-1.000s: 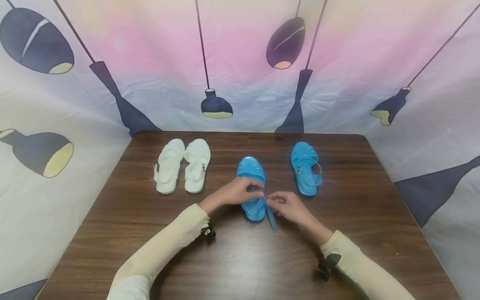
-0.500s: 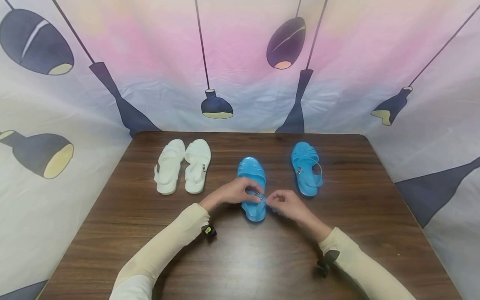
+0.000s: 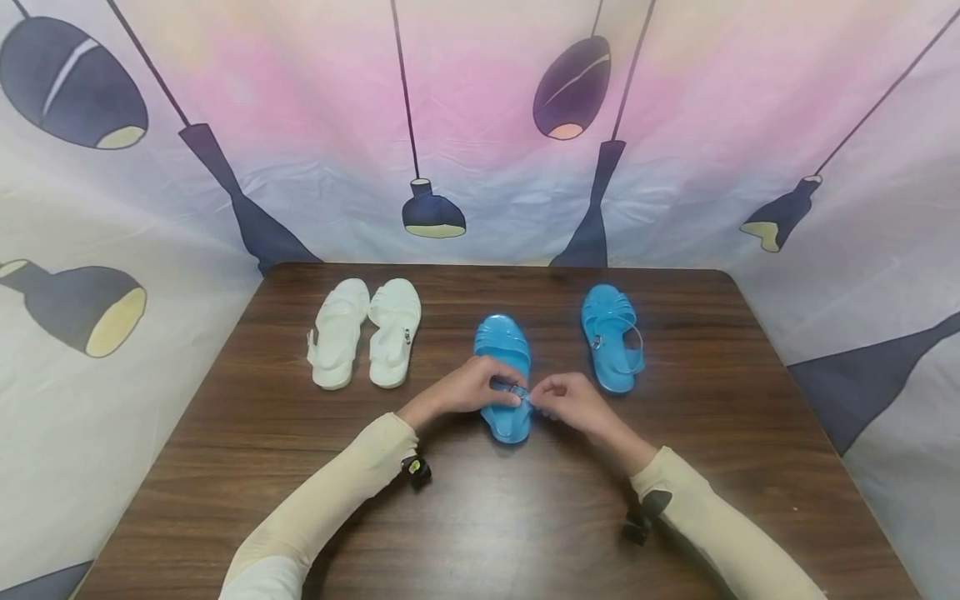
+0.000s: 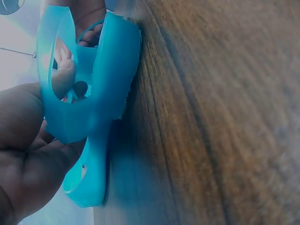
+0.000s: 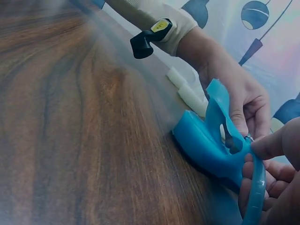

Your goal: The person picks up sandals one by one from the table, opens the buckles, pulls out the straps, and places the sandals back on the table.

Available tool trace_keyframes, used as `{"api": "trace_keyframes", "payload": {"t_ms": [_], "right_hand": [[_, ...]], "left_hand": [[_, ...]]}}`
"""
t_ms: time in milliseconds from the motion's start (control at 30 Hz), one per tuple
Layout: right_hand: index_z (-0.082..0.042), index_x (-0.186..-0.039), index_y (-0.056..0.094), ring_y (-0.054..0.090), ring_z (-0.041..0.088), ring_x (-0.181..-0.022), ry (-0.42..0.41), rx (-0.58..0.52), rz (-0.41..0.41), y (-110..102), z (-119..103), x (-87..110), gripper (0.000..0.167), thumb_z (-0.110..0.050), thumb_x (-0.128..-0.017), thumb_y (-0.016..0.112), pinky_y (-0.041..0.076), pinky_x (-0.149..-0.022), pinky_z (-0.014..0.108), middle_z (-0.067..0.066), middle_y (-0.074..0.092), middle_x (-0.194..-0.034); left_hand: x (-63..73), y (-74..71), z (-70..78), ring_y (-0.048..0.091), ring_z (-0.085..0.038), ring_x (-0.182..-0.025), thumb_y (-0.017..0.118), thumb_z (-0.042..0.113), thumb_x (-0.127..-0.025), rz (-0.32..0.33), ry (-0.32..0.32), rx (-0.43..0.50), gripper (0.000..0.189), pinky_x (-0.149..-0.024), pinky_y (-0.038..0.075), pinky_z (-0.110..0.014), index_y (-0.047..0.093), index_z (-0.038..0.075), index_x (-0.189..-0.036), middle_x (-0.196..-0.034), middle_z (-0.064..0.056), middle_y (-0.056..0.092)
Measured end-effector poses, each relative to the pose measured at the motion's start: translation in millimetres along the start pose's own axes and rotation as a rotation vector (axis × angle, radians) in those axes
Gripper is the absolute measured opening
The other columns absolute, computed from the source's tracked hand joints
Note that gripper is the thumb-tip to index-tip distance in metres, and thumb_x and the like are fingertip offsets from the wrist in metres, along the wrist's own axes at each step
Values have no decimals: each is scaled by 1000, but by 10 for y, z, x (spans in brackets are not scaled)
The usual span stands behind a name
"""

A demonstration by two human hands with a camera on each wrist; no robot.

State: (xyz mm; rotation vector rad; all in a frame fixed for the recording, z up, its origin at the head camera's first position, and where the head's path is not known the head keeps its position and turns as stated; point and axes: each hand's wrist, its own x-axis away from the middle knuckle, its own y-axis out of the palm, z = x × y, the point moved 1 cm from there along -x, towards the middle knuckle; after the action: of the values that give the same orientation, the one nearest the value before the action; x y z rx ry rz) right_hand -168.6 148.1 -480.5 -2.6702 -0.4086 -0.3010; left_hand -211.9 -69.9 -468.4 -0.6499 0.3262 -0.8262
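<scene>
A glossy blue jelly sandal (image 3: 501, 335) lies mid-table, toe pointing away. My left hand (image 3: 474, 385) reaches over its left side and grips the ankle straps near the metal buckle (image 3: 518, 391). In the left wrist view, the thumb passes through the opening behind the heel strap (image 4: 47, 56). On the other side my right hand (image 3: 576, 403) pinches the strap close to the buckle. The right wrist view shows the loose strap end (image 5: 256, 194) hanging down past the right fingers. Whether the strap passes through the buckle cannot be told.
The other blue sandal (image 3: 617, 337) lies to the right, its strap looped. Two white sandals (image 3: 341, 333) stand side by side at the back left of the brown wooden table (image 3: 480, 517). A lamp-patterned curtain (image 3: 322, 100) hangs behind and at both sides.
The strap's free end, which lay pointing toward the near edge, is now largely out of sight at the right hand. That hand has risen slightly; the left thumb has shifted slightly nearer, uncovering the buckle.
</scene>
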Motion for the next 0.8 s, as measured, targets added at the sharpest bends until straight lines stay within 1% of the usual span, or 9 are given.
{"api": "trace_keyframes", "payload": {"t_ms": [167,400,500,633,700,800], "right_hand": [[-6,-101,75,65,22,-83,-2,1,-6,8,2,-39,14,-18,-95,72,56,-74,34,6,72,-91],[-6,-104,74,66,22,-82,-46,5,-13,8,11,-46,16,-19,-96,73,57,-73,35,6,72,-90],[-6,-106,75,67,21,-82,-35,-2,-20,-10,36,-21,18,-21,-95,74,58,-74,34,6,73,-92],[-8,-104,74,67,21,-82,4,9,-24,-26,61,14,20,-26,-94,75,58,-73,34,6,73,-92],[-9,-102,74,66,22,-82,5,24,-14,-24,56,22,20,-27,-94,75,57,-72,34,6,72,-91],[-9,-100,75,65,22,-82,-3,19,3,-11,40,10,18,-26,-94,76,56,-72,33,6,72,-91]], "left_hand": [[1,18,-10,68,-10,-111,77,21,-93,10,-18,29,26,-98,53,-29,75,10,-117,-114,3,76],[-6,35,-22,68,-13,-112,77,20,-93,22,-18,37,25,-99,53,-30,75,10,-116,-113,2,75],[-6,38,-26,68,-13,-112,77,20,-94,15,-9,27,25,-99,53,-30,74,10,-116,-113,2,75],[-2,38,-35,68,-11,-111,75,21,-95,7,1,23,23,-97,54,-29,74,11,-116,-112,3,74],[1,37,-42,68,-11,-110,75,21,-95,11,1,28,23,-97,54,-29,74,12,-115,-112,3,74],[1,35,-44,68,-11,-110,76,20,-94,22,3,37,24,-97,54,-29,74,11,-116,-112,3,75]]}}
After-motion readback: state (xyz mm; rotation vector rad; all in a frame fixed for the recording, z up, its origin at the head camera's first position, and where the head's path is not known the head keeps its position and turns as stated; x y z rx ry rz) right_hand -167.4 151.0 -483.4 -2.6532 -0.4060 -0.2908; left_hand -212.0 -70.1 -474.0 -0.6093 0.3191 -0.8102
